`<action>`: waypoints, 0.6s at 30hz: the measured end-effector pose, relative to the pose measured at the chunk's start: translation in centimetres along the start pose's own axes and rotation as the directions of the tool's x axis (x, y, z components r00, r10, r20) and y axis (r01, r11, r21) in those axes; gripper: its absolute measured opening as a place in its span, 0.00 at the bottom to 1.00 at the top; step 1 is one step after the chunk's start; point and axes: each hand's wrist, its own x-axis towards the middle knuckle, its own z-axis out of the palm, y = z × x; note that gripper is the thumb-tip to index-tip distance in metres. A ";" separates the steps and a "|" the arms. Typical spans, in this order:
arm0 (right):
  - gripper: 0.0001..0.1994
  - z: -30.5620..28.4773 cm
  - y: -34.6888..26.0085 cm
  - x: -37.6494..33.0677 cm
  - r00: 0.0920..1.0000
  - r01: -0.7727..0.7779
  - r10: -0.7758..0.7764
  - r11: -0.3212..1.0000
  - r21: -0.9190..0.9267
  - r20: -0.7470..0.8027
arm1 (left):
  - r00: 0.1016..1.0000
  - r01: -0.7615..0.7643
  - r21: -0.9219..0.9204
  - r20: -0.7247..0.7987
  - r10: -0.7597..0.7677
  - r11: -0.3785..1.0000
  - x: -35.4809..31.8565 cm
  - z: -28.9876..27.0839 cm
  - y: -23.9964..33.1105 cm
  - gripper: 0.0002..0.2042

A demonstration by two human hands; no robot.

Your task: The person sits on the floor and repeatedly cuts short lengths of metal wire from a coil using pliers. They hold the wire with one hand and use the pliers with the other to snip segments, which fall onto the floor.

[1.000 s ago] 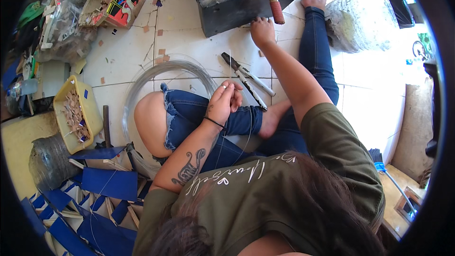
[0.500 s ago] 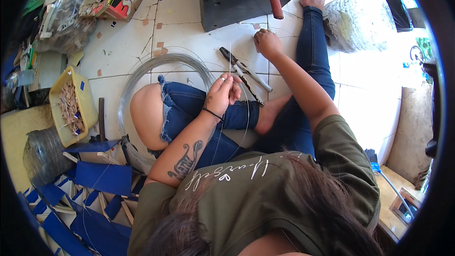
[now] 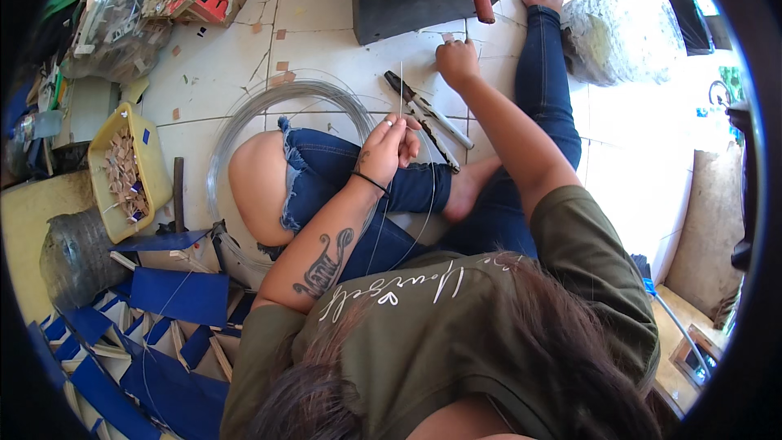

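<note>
Wire (image 3: 401, 85) pinched between the closed fingertips of the left hand (image 3: 399, 125), pointing away from the body, with a loose coil (image 3: 301, 91) around the bent knee (image 3: 257, 179) and pliers (image 3: 432, 113) just beside on the white floor (image 3: 326, 49). Right hand (image 3: 458, 61) with fingers curled near the black block (image 3: 432, 8), toward the floor's far edge, cannot tell whether clamped on anything; yellow basin (image 3: 157, 155) of chips (image 3: 124, 171) toward the floor's left edge.

The wire coil (image 3: 309, 91) is glossy metal, the tub (image 3: 156, 169) probably plastic.
</note>
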 end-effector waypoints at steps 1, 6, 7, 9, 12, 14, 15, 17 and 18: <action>0.06 -0.3 0.0 -0.1 0.999 0.045 -0.045 0.999 0.017 0.025 | 1.000 0.007 0.005 -0.004 -0.007 1.000 0.0 0.0 0.0 0.11; 0.09 -1.1 -1.2 -1.4 0.965 0.149 -0.185 0.971 0.187 0.188 | 1.000 -0.024 -0.008 0.018 0.024 1.000 0.1 0.0 -0.1 0.12; 0.08 -0.9 -1.6 -2.0 0.959 0.180 -0.220 0.959 0.217 0.178 | 1.000 -0.021 0.001 0.022 0.021 1.000 0.1 -0.1 -0.1 0.11; 0.09 -0.5 -2.1 -3.1 0.976 0.158 -0.193 0.945 0.285 0.098 | 0.999 -0.016 0.011 0.028 0.015 1.000 0.0 -0.2 -0.1 0.11; 0.09 -0.2 -1.8 -4.0 0.990 0.108 -0.133 0.908 0.405 0.036 | 0.999 -0.016 0.008 0.028 0.016 1.000 -0.2 -0.2 0.0 0.11; 0.08 -0.1 -1.4 -4.6 0.983 0.172 -0.182 0.899 0.403 -0.013 | 0.999 -0.024 0.005 0.030 0.024 1.000 -0.2 -0.2 0.0 0.11; 0.08 -0.2 -1.3 -4.8 0.979 0.199 -0.202 0.895 0.398 -0.034 | 0.999 -0.026 0.011 0.033 0.026 1.000 -0.1 -0.2 0.0 0.11; 0.07 -0.3 -1.6 -4.9 0.970 0.242 -0.238 0.928 0.284 -0.051 | 0.999 -0.020 0.025 0.038 0.019 0.999 0.0 -0.2 0.0 0.11; 0.07 -0.4 -1.9 -4.9 0.965 0.262 -0.255 0.938 0.225 -0.058 | 0.999 -0.022 0.025 0.040 0.021 0.999 0.0 -0.2 -0.1 0.11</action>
